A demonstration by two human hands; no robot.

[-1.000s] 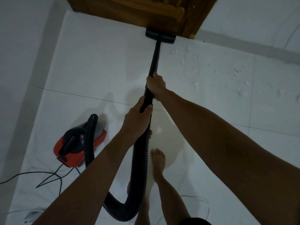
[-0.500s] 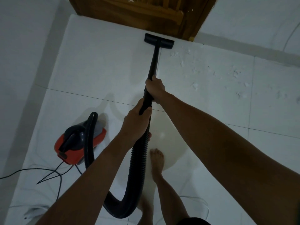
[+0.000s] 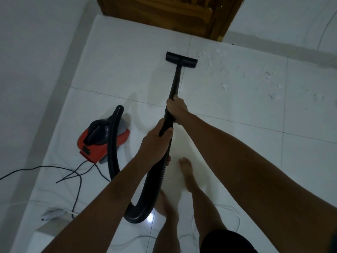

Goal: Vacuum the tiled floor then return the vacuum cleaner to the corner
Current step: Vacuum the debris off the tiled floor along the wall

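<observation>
A red and black vacuum cleaner body (image 3: 102,141) stands on the white tiled floor (image 3: 127,73) at the left. Its ribbed black hose (image 3: 153,187) loops down past my legs and up to a black wand (image 3: 175,83). The wand ends in a flat black floor nozzle (image 3: 181,59) lying on the tiles. My right hand (image 3: 177,108) grips the wand higher up. My left hand (image 3: 156,143) grips it just below, where the hose joins. Pale crumbs of debris (image 3: 224,86) lie scattered right of the nozzle.
A wooden door (image 3: 173,13) closes off the far side, with white walls (image 3: 32,70) left and right. Black power cable (image 3: 76,172) trails from the vacuum across the floor to a white plug strip (image 3: 52,214). My bare feet (image 3: 187,168) stand behind the wand.
The nozzle has been pulled back from the foot of the door toward me along the tiles. Both hands keep their grip on the wand.
</observation>
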